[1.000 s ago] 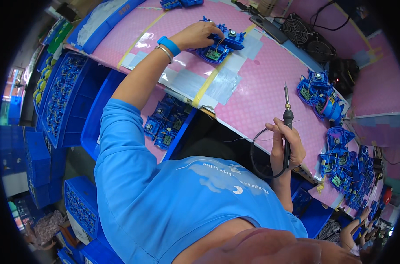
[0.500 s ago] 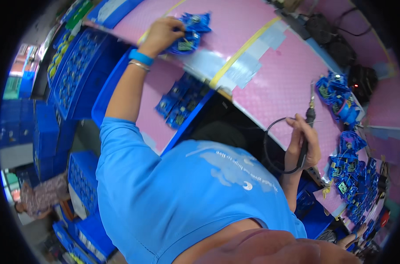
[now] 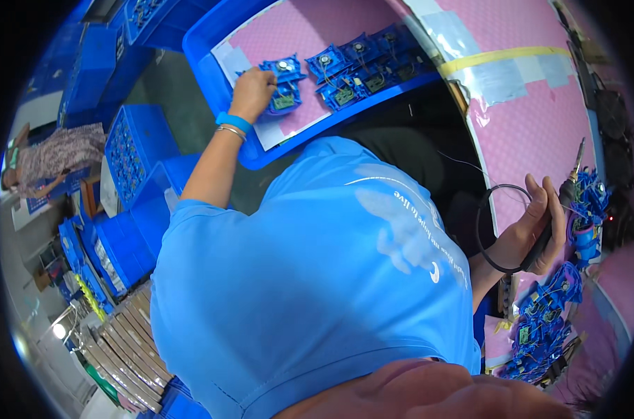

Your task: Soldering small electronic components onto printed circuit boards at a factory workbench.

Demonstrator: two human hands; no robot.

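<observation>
Over the blue bin (image 3: 199,53), the left hand (image 3: 252,92) seems clamped on a blue casing (image 3: 287,70); the right hand (image 3: 546,225) grips a soldering iron (image 3: 569,190).

In the blue rectangular plastic tray (image 3: 204,66), left of the pink-covered workbench (image 3: 516,133), a row of blue plastic housings (image 3: 361,50) is sitting right of the single blue housing (image 3: 286,84) in the left hand (image 3: 254,94). At right, the black-handled soldering iron (image 3: 569,192) is lying in the right hand (image 3: 546,227), near wired blue housings (image 3: 539,325).

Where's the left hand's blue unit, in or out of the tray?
In: the left hand holds the blue unit inside the rim of the blue tray.
</observation>
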